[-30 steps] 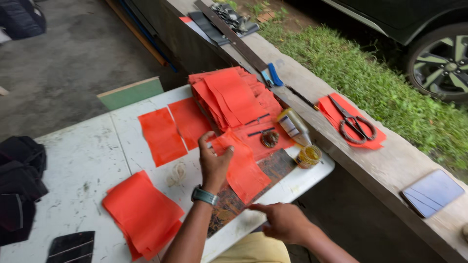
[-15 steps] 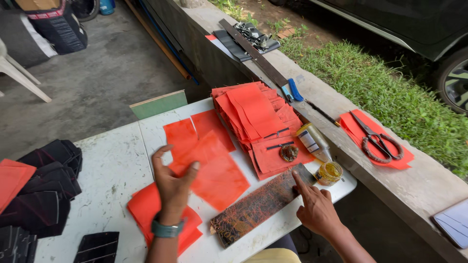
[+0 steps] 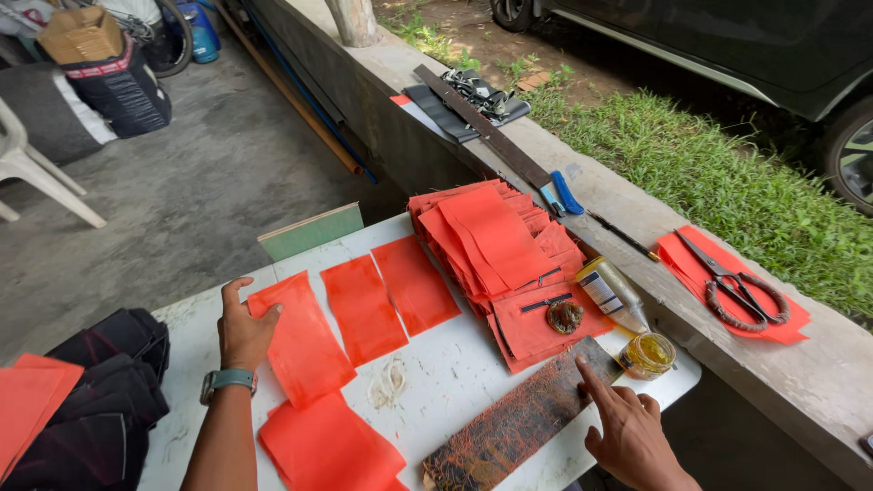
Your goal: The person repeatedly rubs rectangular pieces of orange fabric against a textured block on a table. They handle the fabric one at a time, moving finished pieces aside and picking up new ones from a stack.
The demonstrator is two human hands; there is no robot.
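1. The orange sheet [image 3: 305, 344] lies on the table [image 3: 455, 368], left of the stack [image 3: 496, 250].
2. The left hand [image 3: 244, 329] rests on its edge, fingers loosely together.
3. The right hand [image 3: 627, 432] points, forefinger touching the dark board [image 3: 518, 418], other fingers curled, below the stack.

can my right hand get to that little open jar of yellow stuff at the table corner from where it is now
Probably yes. Your right hand rests its index finger on the dark stained board, and the open jar stands just beyond it at the table's corner. Nothing lies between them; the clear bottle sits behind the jar.
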